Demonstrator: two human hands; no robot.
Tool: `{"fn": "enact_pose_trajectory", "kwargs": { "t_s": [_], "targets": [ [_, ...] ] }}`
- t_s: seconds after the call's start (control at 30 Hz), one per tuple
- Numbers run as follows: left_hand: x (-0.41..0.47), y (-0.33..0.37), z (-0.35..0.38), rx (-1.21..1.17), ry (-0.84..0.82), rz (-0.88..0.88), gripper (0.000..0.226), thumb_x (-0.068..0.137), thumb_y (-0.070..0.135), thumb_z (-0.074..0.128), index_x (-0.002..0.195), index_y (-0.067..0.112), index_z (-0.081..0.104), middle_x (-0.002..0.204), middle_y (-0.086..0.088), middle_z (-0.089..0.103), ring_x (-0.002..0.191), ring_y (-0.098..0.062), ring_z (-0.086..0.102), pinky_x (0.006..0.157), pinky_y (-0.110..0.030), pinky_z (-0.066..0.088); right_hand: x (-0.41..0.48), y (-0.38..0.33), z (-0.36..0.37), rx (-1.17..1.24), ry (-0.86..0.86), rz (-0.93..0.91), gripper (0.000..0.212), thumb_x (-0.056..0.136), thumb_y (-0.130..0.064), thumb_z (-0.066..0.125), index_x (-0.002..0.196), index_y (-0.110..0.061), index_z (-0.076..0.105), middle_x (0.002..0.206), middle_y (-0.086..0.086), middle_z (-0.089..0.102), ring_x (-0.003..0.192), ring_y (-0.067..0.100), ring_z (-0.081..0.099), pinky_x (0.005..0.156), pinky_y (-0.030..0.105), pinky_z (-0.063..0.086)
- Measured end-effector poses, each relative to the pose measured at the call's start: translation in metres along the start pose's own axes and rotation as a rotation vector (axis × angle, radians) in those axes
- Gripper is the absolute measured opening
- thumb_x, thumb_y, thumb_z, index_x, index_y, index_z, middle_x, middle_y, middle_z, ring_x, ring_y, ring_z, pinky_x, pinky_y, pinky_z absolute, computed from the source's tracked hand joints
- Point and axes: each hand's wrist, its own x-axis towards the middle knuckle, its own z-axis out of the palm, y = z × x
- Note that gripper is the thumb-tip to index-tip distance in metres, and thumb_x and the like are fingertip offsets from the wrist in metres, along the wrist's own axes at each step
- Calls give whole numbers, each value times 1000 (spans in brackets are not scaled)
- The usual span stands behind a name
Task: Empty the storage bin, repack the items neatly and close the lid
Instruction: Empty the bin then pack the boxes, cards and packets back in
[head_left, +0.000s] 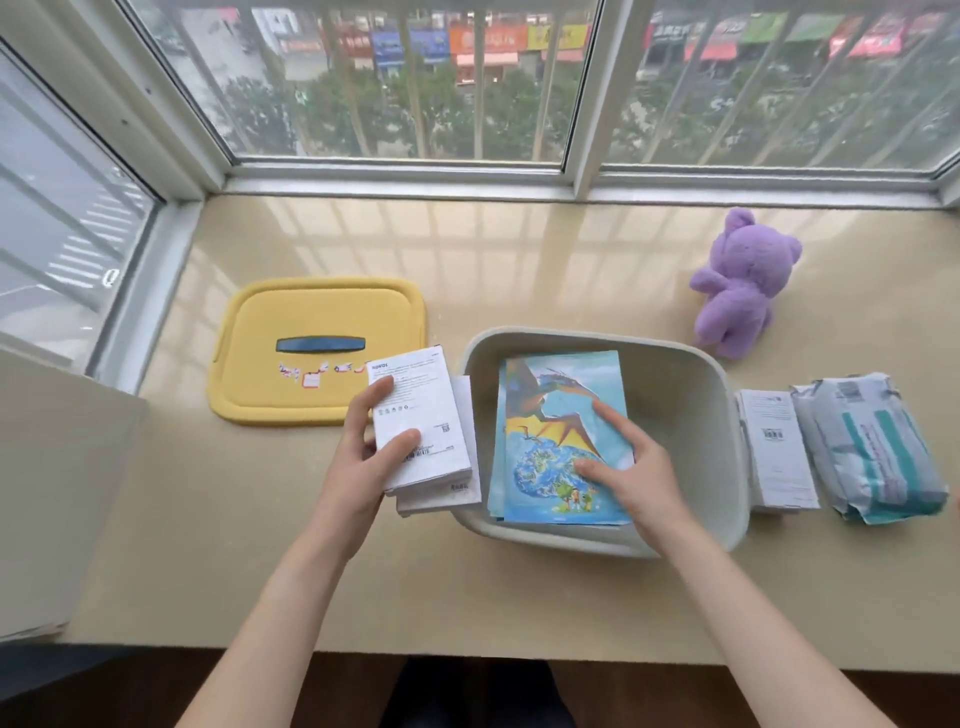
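Observation:
The pale grey storage bin (691, 395) stands open in the middle of the beige sill. Inside it lies a stack of picture books (550, 415) with a dragon and a globe on the top cover. My right hand (623, 467) rests flat on that cover, fingers spread. My left hand (363, 447) grips a white box (421, 415) just left of the bin, above a second white box (462, 493) lying on the sill. The yellow lid (311, 322) with a blue handle lies flat further left.
A purple plush bear (743, 280) stands at the back right. Right of the bin lie another white box (776, 452) and a grey-and-teal wrapped parcel (872, 447). Window frames run along the back and left. The sill's front edge is near me.

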Motion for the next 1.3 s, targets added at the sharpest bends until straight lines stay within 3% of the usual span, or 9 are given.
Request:
{"fn": "enact_pose_trajectory", "kwargs": {
  "t_s": [0.27, 0.4, 0.5, 0.57, 0.7, 0.87, 0.97, 1.1, 1.3],
  "targets": [
    [26, -23, -11, -149, 104, 81, 49, 96, 6, 51, 130, 41, 49, 124, 14, 63, 104, -18, 65, 76, -32, 54, 46, 44, 23, -52, -50, 35, 71, 66, 4, 81, 120, -39, 65, 124, -11, 63, 112, 15, 63, 91, 42, 56],
    [30, -35, -23, -160, 133, 106, 49, 97, 5, 49, 132, 41, 48, 137, 8, 56, 109, -20, 62, 74, -29, 54, 56, 51, 27, -162, -80, 34, 67, 68, 7, 79, 124, -26, 59, 120, -10, 60, 101, -5, 58, 79, 9, 49],
    [30, -45, -31, -166, 147, 121, 49, 98, 6, 47, 133, 40, 46, 136, 9, 57, 110, -18, 61, 76, -30, 53, 61, 57, 32, -230, -96, 46, 64, 73, 3, 78, 126, -21, 52, 122, -6, 53, 103, 2, 54, 71, -3, 38],
    [28, -52, -35, -164, 147, 119, 50, 98, 6, 46, 134, 40, 46, 132, 12, 59, 109, -17, 61, 77, -32, 53, 63, 63, 36, -285, -125, 74, 65, 77, -5, 78, 130, -23, 44, 123, -7, 49, 102, 7, 52, 70, 1, 39],
    [25, -59, -41, -181, 162, 96, 51, 99, 6, 45, 134, 43, 46, 123, 20, 62, 103, -12, 64, 70, -26, 56, 66, 71, 40, -410, -136, 151, 71, 78, -19, 80, 132, -32, 35, 121, 0, 52, 93, 22, 59, 76, 30, 46],
    [25, -62, -47, -146, 153, 87, 51, 98, 4, 46, 127, 45, 49, 121, 21, 62, 102, -11, 63, 71, -25, 57, 66, 74, 35, -458, -9, 131, 70, 77, -13, 79, 130, -33, 37, 121, -4, 51, 89, 21, 58, 61, 23, 40],
    [24, -62, -49, -110, 126, 77, 51, 98, 3, 47, 127, 46, 49, 118, 23, 64, 101, -10, 65, 74, -25, 57, 65, 77, 35, -418, -52, 119, 76, 76, -11, 80, 134, -33, 36, 126, -4, 49, 100, 20, 56, 72, 24, 42],
    [22, -63, -51, -43, 83, 61, 54, 96, 3, 51, 130, 45, 48, 116, 21, 66, 100, -13, 65, 78, -27, 57, 70, 76, 35, -437, -98, 105, 87, 74, -4, 79, 141, -35, 32, 130, -5, 46, 104, 19, 54, 67, 14, 42],
    [19, -61, -50, -8, 58, 31, 55, 95, 3, 54, 130, 45, 48, 114, 21, 67, 101, -13, 65, 83, -33, 52, 70, 71, 39, -684, -46, 84, 103, 71, -17, 85, 143, -51, 20, 121, 7, 34, 98, 27, 54, 83, 31, 46]
  ]
}}
